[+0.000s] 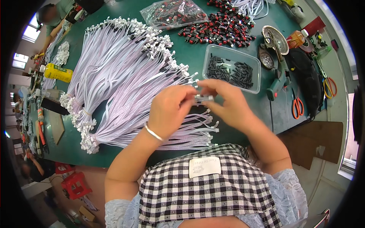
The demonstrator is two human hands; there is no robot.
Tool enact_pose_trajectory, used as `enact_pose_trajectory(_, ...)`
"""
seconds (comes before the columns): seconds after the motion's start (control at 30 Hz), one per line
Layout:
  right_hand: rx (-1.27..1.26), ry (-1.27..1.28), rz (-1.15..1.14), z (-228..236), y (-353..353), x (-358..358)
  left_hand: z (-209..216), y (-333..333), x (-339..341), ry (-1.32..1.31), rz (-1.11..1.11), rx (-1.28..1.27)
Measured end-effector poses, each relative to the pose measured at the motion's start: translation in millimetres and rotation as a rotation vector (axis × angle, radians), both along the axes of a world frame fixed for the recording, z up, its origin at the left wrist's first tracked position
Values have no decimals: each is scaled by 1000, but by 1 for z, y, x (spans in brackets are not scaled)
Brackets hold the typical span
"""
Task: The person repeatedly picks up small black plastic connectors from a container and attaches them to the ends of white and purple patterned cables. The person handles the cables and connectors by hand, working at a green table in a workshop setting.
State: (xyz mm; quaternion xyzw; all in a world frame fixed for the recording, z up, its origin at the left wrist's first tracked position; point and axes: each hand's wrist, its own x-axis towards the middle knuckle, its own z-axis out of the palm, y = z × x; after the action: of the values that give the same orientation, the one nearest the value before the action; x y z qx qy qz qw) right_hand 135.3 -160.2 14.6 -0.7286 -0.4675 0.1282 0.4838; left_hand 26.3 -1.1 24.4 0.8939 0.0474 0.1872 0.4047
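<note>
Bundles of flat white ribbon cables [125,83] with white plugs lie fanned out across the green table. My left hand [171,108], a bracelet at its wrist, is closed over the ends of the near bundle, its thumb and fingers pinched together. What it pinches is hidden. My right hand [230,104] faces it, with thumb and forefinger around a small white connector [207,98] on a cable end. Just beyond the right hand stands a clear plastic box [257,81] of short black tubes [243,74].
Red-and-black small parts [222,28] lie heaped at the back, beside a clear bag [173,15] of similar parts. On the right are a green glue gun [276,85], orange-handled scissors [297,108] and a metal dish [279,40]. A yellow bottle [57,72] lies left. Other people sit farther left.
</note>
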Motion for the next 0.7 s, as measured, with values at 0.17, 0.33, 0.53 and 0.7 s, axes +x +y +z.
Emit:
enact_pose_trajectory(0.17, -227, -530, -82, 15, -21, 60, -17, 13, 15, -69, 4, 269)
enact_pose_trajectory(0.33, -511, -716, -17, 1, -43, 98, -13, 0, 6, -28, -102, 367)
enact_pose_trajectory(0.53, -560, -566, 66, -14, -33, 104, -20, -14, -8, 9, -305, 429)
enact_pose_trajectory(0.7, -549, -584, 83, -10, -35, 107, -17, -18, -9, 99, -346, 500)
